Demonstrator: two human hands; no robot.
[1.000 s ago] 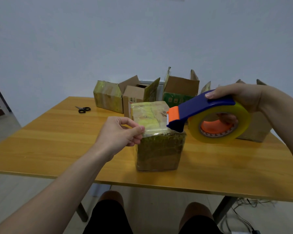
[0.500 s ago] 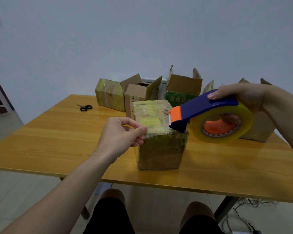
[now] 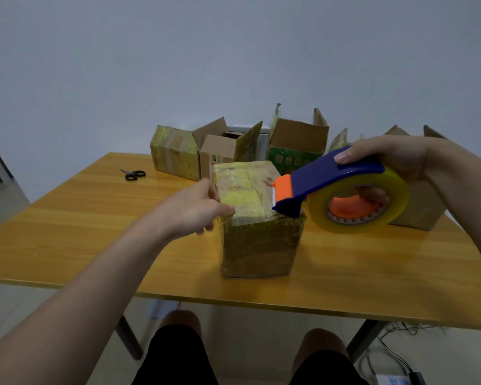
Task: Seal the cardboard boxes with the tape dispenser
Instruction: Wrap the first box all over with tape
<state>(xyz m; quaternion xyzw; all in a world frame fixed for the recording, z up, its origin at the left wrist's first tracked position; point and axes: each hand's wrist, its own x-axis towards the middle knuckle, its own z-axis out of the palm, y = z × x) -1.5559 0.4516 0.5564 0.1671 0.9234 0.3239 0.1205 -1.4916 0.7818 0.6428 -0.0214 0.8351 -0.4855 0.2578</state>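
A closed cardboard box (image 3: pixel 258 240) wrapped in yellowish clear tape stands near the front middle of the wooden table (image 3: pixel 81 234). My left hand (image 3: pixel 195 209) rests against its top left edge, thumb on the taped lid, fingers down the left side. My right hand (image 3: pixel 386 159) grips the blue and orange tape dispenser (image 3: pixel 342 190) with its big clear roll. The dispenser's orange blade end sits over the box's top right corner.
Behind stand a taped box (image 3: pixel 174 155), two open-flapped boxes (image 3: pixel 225 151) (image 3: pixel 297 145) and a plain box (image 3: pixel 419 201) at the right, partly hidden by my right arm. Black scissors (image 3: pixel 132 174) lie at the back left. My knees show under the front edge.
My left hand has slid from pinching at the box's near left corner to lying along its left top edge. The dispenser stays at the top right corner, barely moved.
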